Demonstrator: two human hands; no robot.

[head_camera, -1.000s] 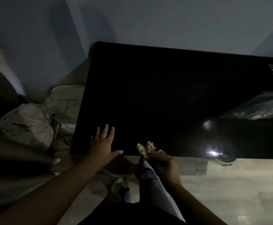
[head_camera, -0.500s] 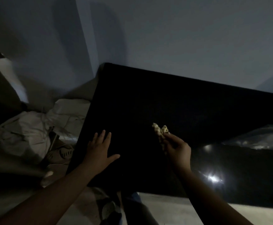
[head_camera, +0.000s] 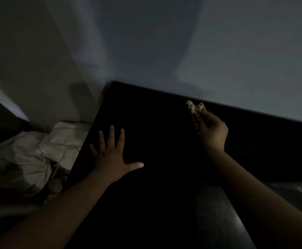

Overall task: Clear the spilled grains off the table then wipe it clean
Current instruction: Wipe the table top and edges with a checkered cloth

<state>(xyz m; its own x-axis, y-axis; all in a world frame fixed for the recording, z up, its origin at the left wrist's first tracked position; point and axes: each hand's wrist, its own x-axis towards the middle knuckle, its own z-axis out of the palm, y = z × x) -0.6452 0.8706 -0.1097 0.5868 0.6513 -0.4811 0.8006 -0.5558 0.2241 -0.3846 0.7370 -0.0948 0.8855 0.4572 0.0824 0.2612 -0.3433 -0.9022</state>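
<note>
I see that the right hand has carried its pale crumpled wad from the near edge of the bench out to the far edge by the wall. The left hand has slid farther in over the bench. My view has tipped upward, losing the floor.

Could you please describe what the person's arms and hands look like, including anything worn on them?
Both the left hand and the right hand are bare: no gloves, and no rings, watch or bracelet show, though the light is dim. The left forearm and right forearm are uncovered right down to the frame edge, so no sleeve is visible.
</note>
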